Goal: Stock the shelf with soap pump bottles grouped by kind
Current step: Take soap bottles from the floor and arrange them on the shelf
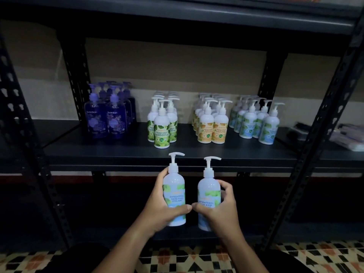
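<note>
A person's left hand wraps a white Cool Mint pump bottle, thumb laid across the lower label and the fingers curled out of sight behind it, while the right hand grips a second mint bottle the same way, its thumb covering part of the label so that only "Antibacterial Hand Wash" reads clearly and the base is partly hidden by the palm. The two thumb tips nearly meet in the gap between the bottles, both of which stand upright in the air just below the front edge of the dark metal shelf. Beyond the fingers, on that shelf, four groups stand apart: directly ahead a cluster of green-labelled bottles; up and to the right of the right hand, orange-labelled bottles; farther right, blue-and-green mint bottles matching the pair in hand; and far to the left of the left hand, purple bottles marked "guardian". The rear rows of every group blur together and their count cannot be made out. At the right edge, a pale packet-like object on a neighbouring shelf is blurred and cut off by the frame. Perforated uprights cross the view at both sides, the space under the shelf is too dark to read, and patterned floor tiles show beneath the forearms.
</note>
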`<state>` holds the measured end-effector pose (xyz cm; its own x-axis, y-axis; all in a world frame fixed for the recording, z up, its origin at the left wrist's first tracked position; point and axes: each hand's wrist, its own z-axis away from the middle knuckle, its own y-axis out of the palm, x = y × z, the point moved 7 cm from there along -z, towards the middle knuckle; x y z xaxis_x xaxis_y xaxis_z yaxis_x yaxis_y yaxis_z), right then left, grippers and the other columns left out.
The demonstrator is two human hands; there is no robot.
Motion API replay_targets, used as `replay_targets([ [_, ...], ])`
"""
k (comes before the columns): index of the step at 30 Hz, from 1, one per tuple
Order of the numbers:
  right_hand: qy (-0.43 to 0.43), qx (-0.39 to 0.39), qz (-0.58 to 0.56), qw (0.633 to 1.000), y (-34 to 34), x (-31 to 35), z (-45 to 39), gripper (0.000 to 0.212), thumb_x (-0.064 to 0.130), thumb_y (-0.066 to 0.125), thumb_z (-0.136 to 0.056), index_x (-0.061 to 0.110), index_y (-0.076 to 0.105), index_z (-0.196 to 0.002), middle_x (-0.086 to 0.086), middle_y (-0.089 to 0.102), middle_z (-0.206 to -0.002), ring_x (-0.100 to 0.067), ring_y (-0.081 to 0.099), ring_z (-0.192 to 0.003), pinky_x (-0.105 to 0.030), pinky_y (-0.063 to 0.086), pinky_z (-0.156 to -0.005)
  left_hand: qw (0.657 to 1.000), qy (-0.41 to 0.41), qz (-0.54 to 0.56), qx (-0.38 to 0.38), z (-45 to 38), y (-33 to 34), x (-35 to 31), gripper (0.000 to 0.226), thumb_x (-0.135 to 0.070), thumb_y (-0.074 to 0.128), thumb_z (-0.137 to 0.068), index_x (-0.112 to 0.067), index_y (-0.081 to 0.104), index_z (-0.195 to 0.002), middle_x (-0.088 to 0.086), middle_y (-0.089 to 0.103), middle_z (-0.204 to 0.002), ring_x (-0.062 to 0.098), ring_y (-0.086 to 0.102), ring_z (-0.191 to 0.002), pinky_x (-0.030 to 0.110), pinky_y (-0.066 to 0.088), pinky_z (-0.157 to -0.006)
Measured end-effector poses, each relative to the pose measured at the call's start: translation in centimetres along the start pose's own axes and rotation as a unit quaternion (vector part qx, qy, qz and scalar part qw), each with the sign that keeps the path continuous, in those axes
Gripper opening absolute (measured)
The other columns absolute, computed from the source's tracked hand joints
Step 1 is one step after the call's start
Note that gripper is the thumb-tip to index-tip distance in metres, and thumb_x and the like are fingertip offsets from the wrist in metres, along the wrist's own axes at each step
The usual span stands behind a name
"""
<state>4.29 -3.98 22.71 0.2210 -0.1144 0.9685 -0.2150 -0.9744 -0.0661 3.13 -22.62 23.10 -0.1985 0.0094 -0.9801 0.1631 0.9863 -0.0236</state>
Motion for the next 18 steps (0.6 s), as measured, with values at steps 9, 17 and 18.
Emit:
replay_targets([
  [9, -0.035, -0.036, -0.027, 0.998, -2.0, 0.8, -0.2, 0.063, -0.001, 0.086, -0.071, 0.031, 0.064, -0.121, 0.006, 0.075, -0.098, -0.015, 0.074, -0.088, -0.034, 0.063, -0.071, 0.999, 0.037, 0.011, 0.006, -1.7, 2.4, -1.5, 0.105, 0.003, 0.092, -0.069, -0.046, 0.042, -0.147, -0.013, 0.068, -0.13, 0.018, 0.071, -0.114, 0.038, 0.061, -0.089],
  [17, -0.066, -0.07, -0.068, 0.993, -5.5, 3.4, -1.2, 0.069, -0.008, 0.077, -0.079, 0.021, 0.056, -0.138, 0.015, 0.075, -0.101, -0.003, 0.072, -0.088, -0.015, 0.055, -0.068, 0.995, 0.1, 0.001, 0.005, -4.3, 6.0, -4.6, 0.092, 0.004, 0.093, -0.064, -0.029, 0.053, -0.139, -0.022, 0.071, -0.121, 0.005, 0.071, -0.109, 0.022, 0.059, -0.082],
  [18, -0.072, -0.076, -0.064, 0.992, -6.1, 3.7, -1.5, 0.068, -0.009, 0.077, -0.079, 0.021, 0.057, -0.137, 0.015, 0.075, -0.1, -0.002, 0.072, -0.087, -0.014, 0.054, -0.068, 0.994, 0.105, 0.002, 0.008, -4.7, 6.5, -4.9, 0.092, 0.004, 0.093, -0.064, -0.028, 0.053, -0.14, -0.022, 0.071, -0.121, 0.005, 0.071, -0.109, 0.023, 0.059, -0.082],
])
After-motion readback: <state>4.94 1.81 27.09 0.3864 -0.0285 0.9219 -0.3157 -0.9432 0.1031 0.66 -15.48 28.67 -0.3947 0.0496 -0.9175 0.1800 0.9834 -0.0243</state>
